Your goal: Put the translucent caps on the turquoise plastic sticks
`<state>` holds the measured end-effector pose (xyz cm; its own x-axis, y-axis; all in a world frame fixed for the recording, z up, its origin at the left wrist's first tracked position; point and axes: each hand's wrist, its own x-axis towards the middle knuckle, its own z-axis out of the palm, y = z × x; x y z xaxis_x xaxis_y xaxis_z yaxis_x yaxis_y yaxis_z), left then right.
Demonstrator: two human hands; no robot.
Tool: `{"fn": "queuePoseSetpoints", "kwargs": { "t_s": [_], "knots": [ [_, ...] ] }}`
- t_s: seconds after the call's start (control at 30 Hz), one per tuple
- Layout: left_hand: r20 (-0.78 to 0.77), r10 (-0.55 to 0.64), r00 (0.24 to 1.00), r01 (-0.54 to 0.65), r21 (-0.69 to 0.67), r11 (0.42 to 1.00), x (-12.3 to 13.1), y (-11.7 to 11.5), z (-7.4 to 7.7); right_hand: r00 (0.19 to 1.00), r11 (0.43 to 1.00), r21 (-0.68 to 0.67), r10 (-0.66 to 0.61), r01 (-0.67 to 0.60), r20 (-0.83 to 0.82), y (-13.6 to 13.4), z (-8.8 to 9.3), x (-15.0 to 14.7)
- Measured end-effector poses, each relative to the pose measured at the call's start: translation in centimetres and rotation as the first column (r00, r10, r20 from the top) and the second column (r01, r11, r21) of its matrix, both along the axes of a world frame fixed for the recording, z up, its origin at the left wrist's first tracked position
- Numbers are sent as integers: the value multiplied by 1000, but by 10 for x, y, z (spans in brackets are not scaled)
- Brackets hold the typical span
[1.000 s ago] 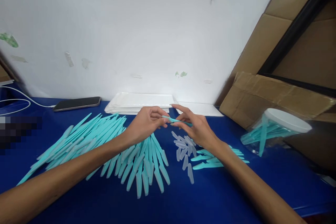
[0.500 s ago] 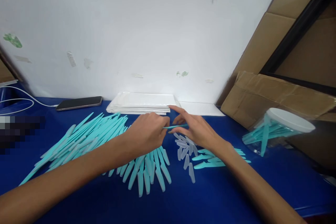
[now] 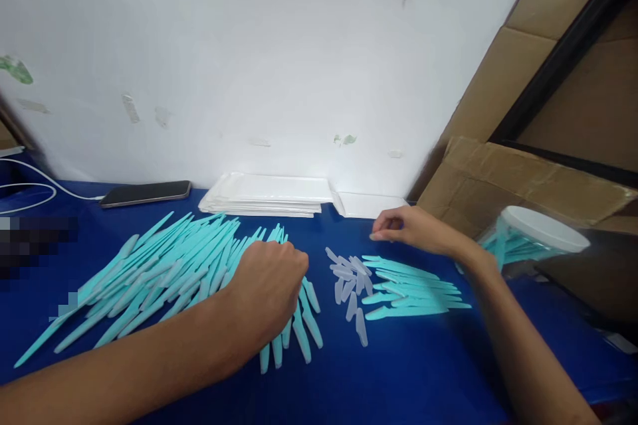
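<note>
My left hand (image 3: 264,292) rests knuckles-up on the big fan of capped teal plastic sticks (image 3: 164,269), with its fingers curled down into the pile. What they grip is hidden. My right hand (image 3: 409,229) hovers over the smaller pile of teal sticks (image 3: 413,285) on the right, its fingertips pinched together with nothing visible between them. Several clear caps (image 3: 349,279) lie between the two piles, on the blue table cover (image 3: 399,372).
A clear jar (image 3: 528,239) with a white lid holds more teal sticks at the right. Cardboard (image 3: 523,179) leans behind it. A stack of white bags (image 3: 266,194), a phone (image 3: 144,194) and a white cable (image 3: 30,189) lie along the wall.
The hands held one teal stick between them, then parted. My left hand dropped onto the big pile. My right hand moved right, above the small pile, and the stick is gone from it.
</note>
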<state>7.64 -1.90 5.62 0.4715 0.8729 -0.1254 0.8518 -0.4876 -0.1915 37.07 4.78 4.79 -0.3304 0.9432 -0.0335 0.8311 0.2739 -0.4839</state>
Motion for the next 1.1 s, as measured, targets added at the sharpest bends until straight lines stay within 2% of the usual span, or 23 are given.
{"fn": "queuePoseSetpoints", "kwargs": {
  "t_s": [0.07, 0.17, 0.23, 0.3, 0.4, 0.5, 0.7, 0.83, 0.93, 1.1],
  "knots": [
    [33, -11, 999, 10, 23, 1000, 0, 0, -2, 1000, 986, -166, -6, 4, -13, 0, 1, 14],
    [106, -96, 990, 89, 68, 994, -1, 9, -7, 1000, 952, -307, -4, 3, -4, 0, -2, 28],
    [164, -241, 957, 229, 89, 969, -2, 19, -13, 1000, 932, -363, -2, 6, 11, 1, -7, 31],
    [208, -401, 892, 388, 101, 916, -3, 30, -20, 1000, 920, -392, 1, 6, 19, 3, -13, 28],
    [220, -485, 846, 489, 40, 871, -5, 40, -30, 1000, 926, -377, 10, -6, 11, 7, -19, 22],
    [206, -495, 844, 509, -16, 861, -5, 42, -35, 999, 935, -352, 31, -32, -8, 9, -22, 17],
    [50, -549, 834, 539, 135, 832, -2, 47, -39, 997, 959, -272, 78, -80, -18, 9, -23, 13],
    [10, -549, 836, 540, 166, 825, -3, 56, -40, 995, 968, -231, 94, -97, -26, 6, -22, 11],
    [38, -540, 841, 527, 171, 832, -6, 61, -39, 994, 977, -187, 101, -106, -34, 6, -22, 10],
    [196, -438, 878, 411, 164, 897, -13, 66, -34, 988, 987, -89, 126, -134, -93, 8, -22, 10]
  ]
}}
